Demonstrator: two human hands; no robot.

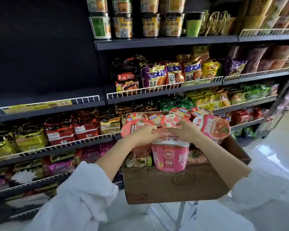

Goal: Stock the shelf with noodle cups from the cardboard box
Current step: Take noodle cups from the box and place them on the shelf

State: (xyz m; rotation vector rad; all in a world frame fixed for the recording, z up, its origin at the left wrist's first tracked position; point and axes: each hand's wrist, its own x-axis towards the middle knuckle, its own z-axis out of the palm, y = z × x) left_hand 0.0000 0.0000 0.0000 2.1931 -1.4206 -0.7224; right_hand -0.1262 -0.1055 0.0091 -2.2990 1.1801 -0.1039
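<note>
Noodle cups, pink and red plastic tubs with foil lids (170, 157), are being gathered from our brown cardboard box (173, 184); this is the pick-up step.

One pink cup stands upright at the box's near edge, and we have both hands on its lid: our left hand (145, 135) curls over the left side of the rim, our right hand (184, 131) presses flat on top, fingertips nearly meeting. Neither looks fully closed into a grip yet. More cups lie tilted behind it in the box, which rests on a white metal stand (178, 214). We judge the next move calls for a firm two-handed hold, a lift clear of the neighbours, then a carry left toward the bare dark shelf with the white wire rail (45, 104), above the packet noodles (60, 130).
</note>
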